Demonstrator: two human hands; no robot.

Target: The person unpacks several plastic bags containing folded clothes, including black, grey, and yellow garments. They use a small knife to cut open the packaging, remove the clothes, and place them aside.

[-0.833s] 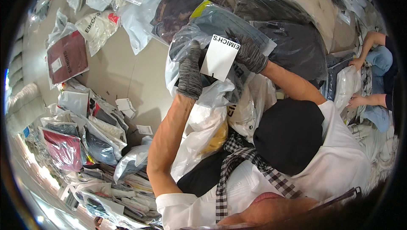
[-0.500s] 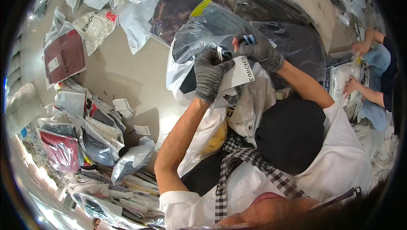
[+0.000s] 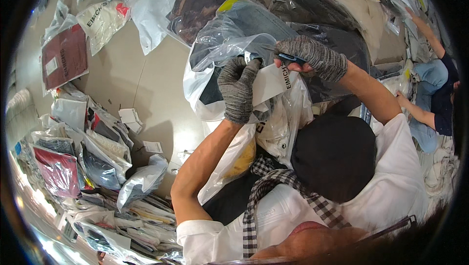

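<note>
Now the garment lay in one open bag, its dark cloth showing at the bag's left edge. One white tag slanted near the bag's right edge, between the hands; moments earlier it had been held up flat and face-on. The left hand had stayed about where it was, thumb and fingers clamped, it seemed, on a fold of the garment by one small label; whether they also pinched the tag could not be told. The right hand had drawn off a little to the right and turned, clamped on one dark blue tool, which left the tool's tip apart from the left fingertips (what it had touched, if anything, was impossible to see). Two gloves, then, one per hand.

Farther out, white cards lay in two spots on the floor. One maroon bag and one cream bag lay toward the floor's left edge; the others were too crowded to count. One co-worker was at the right.
</note>
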